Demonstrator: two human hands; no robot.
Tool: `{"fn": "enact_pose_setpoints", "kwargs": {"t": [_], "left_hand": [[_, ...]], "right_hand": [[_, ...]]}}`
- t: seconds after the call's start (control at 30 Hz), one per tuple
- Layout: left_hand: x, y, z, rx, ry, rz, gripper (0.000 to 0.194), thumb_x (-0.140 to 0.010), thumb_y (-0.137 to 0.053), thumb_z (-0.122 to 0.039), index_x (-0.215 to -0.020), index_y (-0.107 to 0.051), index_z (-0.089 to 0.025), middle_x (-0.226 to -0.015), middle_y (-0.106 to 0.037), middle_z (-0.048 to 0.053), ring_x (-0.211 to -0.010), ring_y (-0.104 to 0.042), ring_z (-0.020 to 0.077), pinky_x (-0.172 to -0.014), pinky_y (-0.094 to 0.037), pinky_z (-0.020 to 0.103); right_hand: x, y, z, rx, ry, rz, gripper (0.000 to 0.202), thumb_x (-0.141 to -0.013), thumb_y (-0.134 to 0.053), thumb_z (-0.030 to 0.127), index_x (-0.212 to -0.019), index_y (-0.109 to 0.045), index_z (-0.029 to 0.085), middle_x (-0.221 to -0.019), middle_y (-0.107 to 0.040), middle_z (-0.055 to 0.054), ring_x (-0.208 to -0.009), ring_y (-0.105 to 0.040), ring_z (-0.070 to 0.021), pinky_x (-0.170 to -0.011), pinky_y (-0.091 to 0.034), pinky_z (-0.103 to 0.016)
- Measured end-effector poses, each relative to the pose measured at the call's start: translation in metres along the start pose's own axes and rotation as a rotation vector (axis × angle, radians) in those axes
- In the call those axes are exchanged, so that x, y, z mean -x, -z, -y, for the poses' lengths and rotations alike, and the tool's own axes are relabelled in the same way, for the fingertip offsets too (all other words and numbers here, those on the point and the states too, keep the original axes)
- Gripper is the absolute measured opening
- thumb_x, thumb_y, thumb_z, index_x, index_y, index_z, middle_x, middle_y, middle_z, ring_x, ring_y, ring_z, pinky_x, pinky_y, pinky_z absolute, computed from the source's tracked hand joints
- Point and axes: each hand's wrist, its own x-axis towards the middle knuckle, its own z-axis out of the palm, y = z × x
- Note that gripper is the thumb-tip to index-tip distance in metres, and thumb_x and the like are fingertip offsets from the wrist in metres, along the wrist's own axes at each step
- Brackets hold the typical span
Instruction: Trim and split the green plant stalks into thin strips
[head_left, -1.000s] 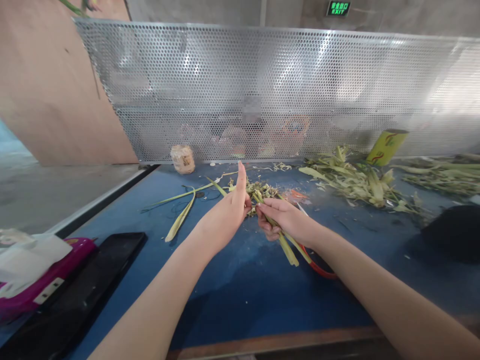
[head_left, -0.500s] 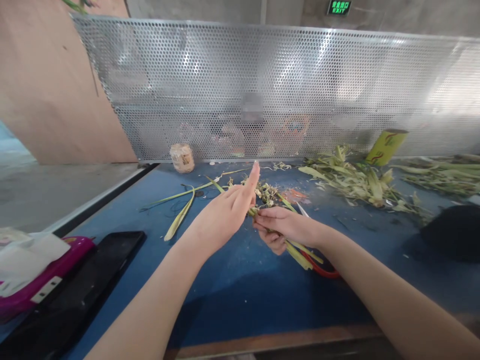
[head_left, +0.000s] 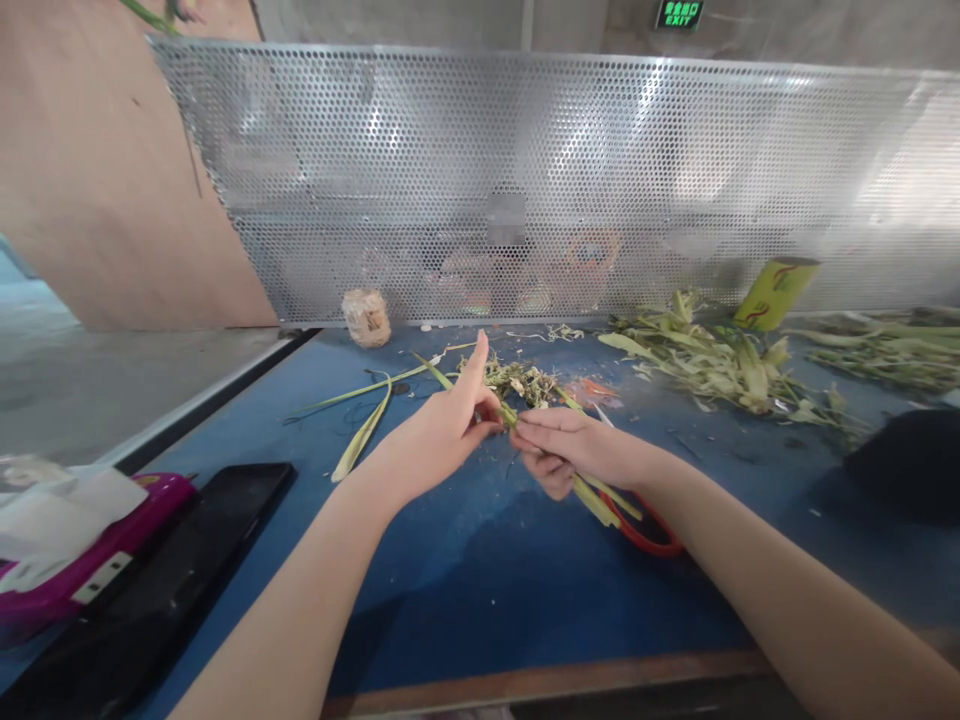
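A bundle of pale green plant strips (head_left: 598, 503) lies in my right hand (head_left: 570, 447); its fingers are wrapped round it and the loose ends stick out below, toward me. At the bundle's far end, the thumb and curled fingers of my left hand (head_left: 442, 425) close on the strips, while its index finger points up. What lies inside those fingers is partly hidden. Red-handled scissors (head_left: 651, 548) rest under my right wrist, mostly covered. Just beyond my hands is a small heap of dry plant scraps (head_left: 525, 382).
A long leaf strip (head_left: 364, 435) and a twine roll (head_left: 367, 318) lie left. Piled husk-like leaves (head_left: 720, 365) and a yellow-green tube (head_left: 775, 293) stand right, near a dark object (head_left: 904, 465). Left front holds a black phone-like slab (head_left: 225, 510) and magenta box (head_left: 154, 515). Perforated metal screen (head_left: 420, 130) behind.
My left hand has shifted slightly left and its raised index finger has moved left and down, so its thumb shows now. My right hand stays nearly in place, still gripping the strips.
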Motion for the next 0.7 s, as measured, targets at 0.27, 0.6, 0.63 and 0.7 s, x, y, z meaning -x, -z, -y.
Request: {"fn": "enact_pose_setpoints", "kwargs": {"t": [0.27, 0.6, 0.63, 0.7], "left_hand": [[-0.001, -0.007, -0.004, 0.142, -0.008, -0.194, 0.086, -0.078, -0.050, -0.014, -0.139, 0.010, -0.020, -0.081, -0.063, 0.000, -0.075, -0.058, 0.0125, -0.075, -0.044, 0.029], [-0.003, -0.009, -0.005, 0.246, 0.020, -0.251, 0.080, -0.079, -0.053, -0.022, -0.140, -0.002, -0.014, -0.082, -0.064, 0.002, -0.101, -0.054, 0.0181, -0.091, -0.038, 0.035], [-0.003, -0.009, -0.004, 0.273, 0.048, -0.253, 0.080, -0.079, -0.053, -0.023, -0.140, -0.001, -0.014, -0.083, -0.063, 0.002, -0.097, -0.055, 0.0176, -0.089, -0.039, 0.034], [-0.003, -0.009, -0.003, 0.280, 0.099, -0.255, 0.080, -0.079, -0.052, -0.023, -0.140, -0.001, -0.014, -0.085, -0.062, 0.003, -0.088, -0.057, 0.0161, -0.084, -0.042, 0.033]], "right_hand": [[-0.009, 0.002, -0.001, -0.017, 0.140, -0.211, 0.028, -0.088, -0.041, 0.033, -0.064, -0.032, 0.019, -0.050, -0.027, 0.009, -0.038, -0.024, -0.0028, -0.039, -0.019, -0.017], [-0.012, 0.002, -0.007, 0.137, 0.068, -0.260, 0.028, -0.089, -0.037, 0.032, -0.065, -0.032, 0.019, -0.050, -0.025, 0.009, -0.040, -0.023, -0.0031, -0.040, -0.021, -0.017], [-0.012, 0.001, -0.006, 0.152, 0.073, -0.277, 0.028, -0.090, -0.036, 0.031, -0.065, -0.032, 0.019, -0.050, -0.025, 0.009, -0.040, -0.023, -0.0032, -0.041, -0.021, -0.017], [-0.012, -0.001, -0.004, 0.157, 0.088, -0.333, 0.028, -0.090, -0.036, 0.029, -0.064, -0.031, 0.019, -0.049, -0.025, 0.009, -0.040, -0.023, -0.0034, -0.040, -0.020, -0.017]]}}
